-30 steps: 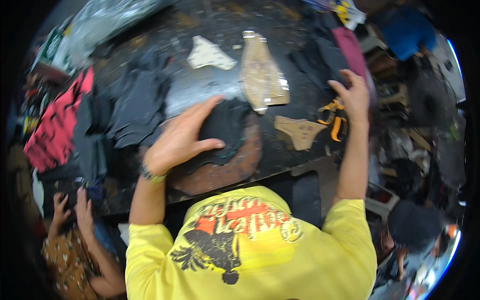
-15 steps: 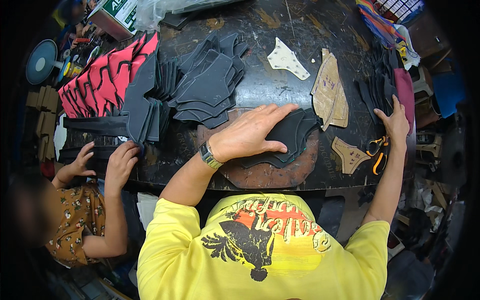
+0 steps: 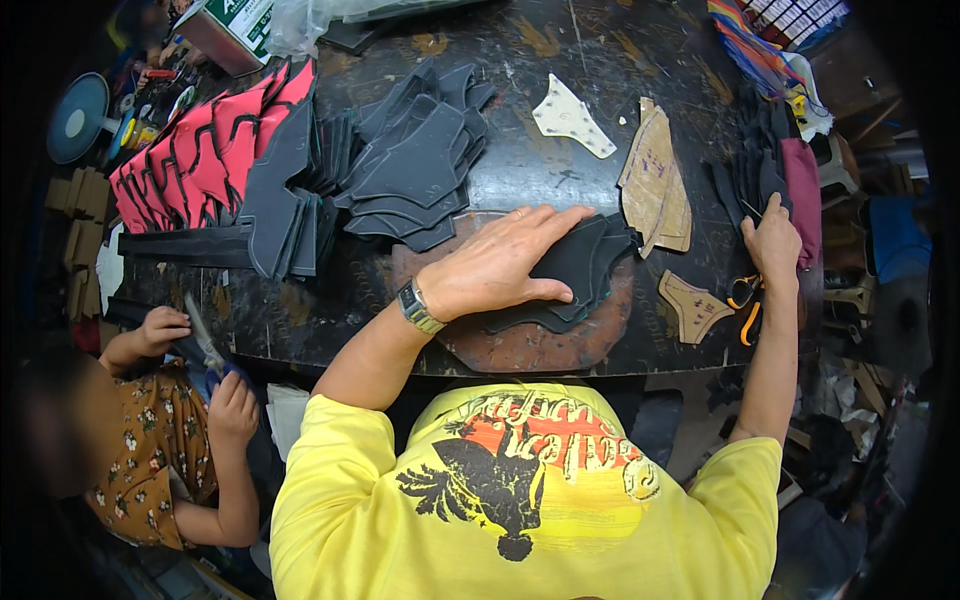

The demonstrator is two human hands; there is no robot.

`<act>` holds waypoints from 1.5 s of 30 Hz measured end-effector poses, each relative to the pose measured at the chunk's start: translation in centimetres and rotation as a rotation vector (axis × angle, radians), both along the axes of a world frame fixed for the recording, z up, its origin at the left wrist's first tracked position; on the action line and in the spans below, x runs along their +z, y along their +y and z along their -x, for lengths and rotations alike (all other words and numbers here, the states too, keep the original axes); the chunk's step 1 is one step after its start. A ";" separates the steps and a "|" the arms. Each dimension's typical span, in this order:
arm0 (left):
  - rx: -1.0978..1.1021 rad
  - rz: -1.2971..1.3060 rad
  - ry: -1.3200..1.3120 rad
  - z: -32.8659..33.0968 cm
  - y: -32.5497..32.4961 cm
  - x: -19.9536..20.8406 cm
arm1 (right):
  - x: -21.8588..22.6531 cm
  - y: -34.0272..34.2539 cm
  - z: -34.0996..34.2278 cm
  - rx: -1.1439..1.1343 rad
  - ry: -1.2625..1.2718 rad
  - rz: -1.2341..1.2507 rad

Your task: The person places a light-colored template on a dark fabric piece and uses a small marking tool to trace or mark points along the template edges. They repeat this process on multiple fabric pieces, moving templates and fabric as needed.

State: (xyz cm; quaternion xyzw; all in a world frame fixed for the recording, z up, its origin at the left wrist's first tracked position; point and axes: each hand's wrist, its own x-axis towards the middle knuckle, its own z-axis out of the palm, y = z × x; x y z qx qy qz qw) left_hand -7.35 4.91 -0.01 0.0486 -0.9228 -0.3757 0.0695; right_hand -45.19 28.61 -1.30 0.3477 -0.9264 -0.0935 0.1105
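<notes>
My left hand (image 3: 505, 262) lies flat, fingers stretched, on a small stack of dark shoe-upper pieces (image 3: 585, 265). Beneath the stack is a worn brown board (image 3: 540, 345) with angled sides. At the table's right side, my right hand (image 3: 772, 240) has its fingers drawn together at a bunch of black strips (image 3: 757, 155). A thin, light-coloured object seems to poke out by its fingertips, too small to name. Orange-and-black handled cutters (image 3: 745, 300) lie beside my right wrist. A brown card pattern (image 3: 692, 308) rests between the board and the cutters.
More dark cut pieces (image 3: 415, 165) and red-faced pieces (image 3: 215, 150) are piled at the left. Farther back lie a white pattern (image 3: 572, 115) and tan card patterns (image 3: 655, 185). At the lower left, a co-worker's hands (image 3: 232, 405) hold a bladed tool (image 3: 205, 335).
My right hand's spread fingers have closed together by the black strips. My left hand stays on the stack. The co-worker's hands have drawn back from the table edge, and a blade now shows between them.
</notes>
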 end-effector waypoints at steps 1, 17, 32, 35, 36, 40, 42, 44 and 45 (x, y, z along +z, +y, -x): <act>-0.004 -0.001 0.006 0.0 0.0 0.1 | 0.1 0.0 -0.1 0.002 -0.002 0.003; -0.005 -0.036 -0.148 0.5 -0.5 2.2 | 0.2 2.2 -0.3 0.151 0.091 0.122; -0.157 -0.851 -0.371 20.5 1.9 1.9 | -2.4 4.8 8.1 -0.153 -0.435 0.996; -0.064 -1.023 -0.458 24.6 3.9 0.0 | -2.6 5.1 8.7 -0.160 -0.408 0.769; -0.037 -1.070 -0.447 25.7 4.6 -0.5 | -2.5 5.2 8.6 -0.148 -0.432 0.720; 0.072 -1.179 -0.385 29.3 5.9 -2.0 | -2.5 4.4 7.1 -0.177 -0.453 0.602; 0.147 -1.151 -0.363 30.4 6.3 -2.4 | -2.7 4.0 6.2 -0.145 -0.459 0.626; 0.149 -1.109 -0.360 31.0 6.6 -2.6 | -2.9 3.8 5.6 -0.149 -0.519 0.692; 0.172 -1.094 -0.356 31.1 6.8 -2.7 | -3.1 3.7 5.3 -0.156 -0.561 0.727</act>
